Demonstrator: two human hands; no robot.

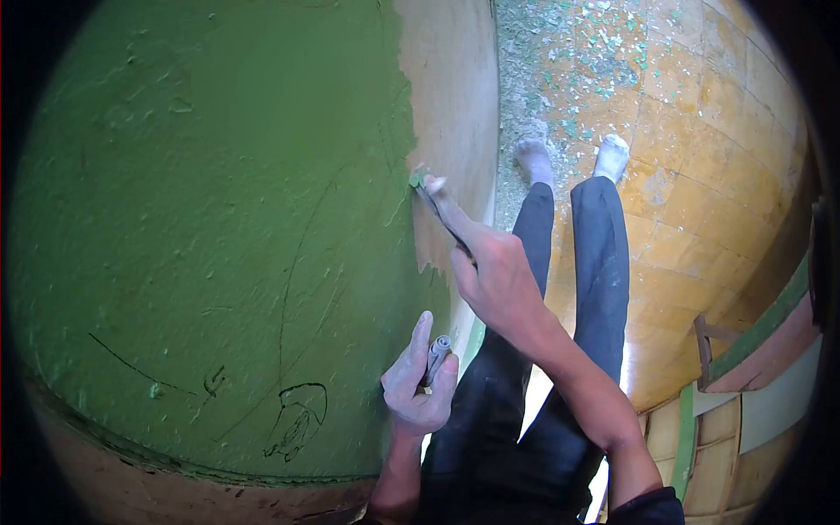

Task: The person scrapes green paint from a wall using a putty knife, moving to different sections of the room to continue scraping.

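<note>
My right hand [500,273] is closed around a thin dark scraper [427,198], its index finger stretched along the tool. The scraper's tip meets the ragged edge of the green paint [262,175], where a small green flake [418,178] sits against it. Beside that edge runs a bare, pale strip of wall [446,96]. Lower down, my left hand [411,389], dusted white, is closed on a grey rolled tube [439,348] with a round end; I cannot make out its exact kind. Its index finger points up along the green wall.
Green and white paint chips [604,52] lie over the yellow tiled floor [691,166], thickest along the wall. My legs and sock-covered feet [611,157] are beside the wall. A green-and-pink piece [761,341] stands at right. Black scribbles [302,420] mark the paint.
</note>
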